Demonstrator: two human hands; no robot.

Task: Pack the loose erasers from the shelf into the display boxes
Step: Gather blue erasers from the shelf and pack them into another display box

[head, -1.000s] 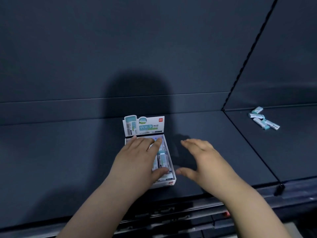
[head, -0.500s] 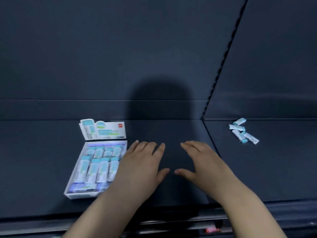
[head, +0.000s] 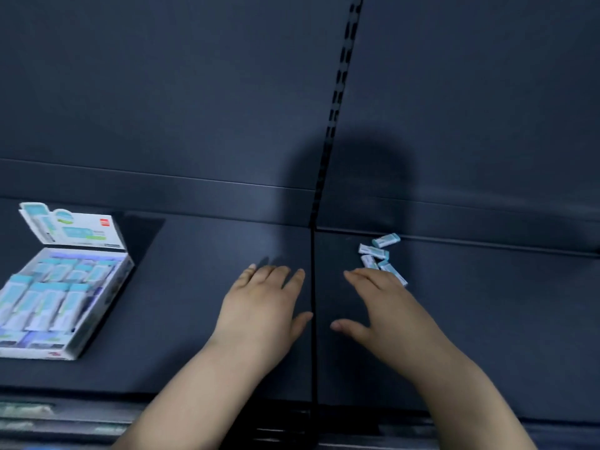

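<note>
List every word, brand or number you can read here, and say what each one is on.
Nothing reads clearly.
Header card of the display box: teal printing, too blurred to read.
Red logo on that card: too small to read.
Packed erasers in the box: sleeve print blurred.
Loose erasers on the shelf: print too small.

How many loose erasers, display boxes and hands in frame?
Loose erasers: 4
Display box: 1
Hands: 2, left hand and right hand
Total: 7
Boxed erasers too blurred to count.
</note>
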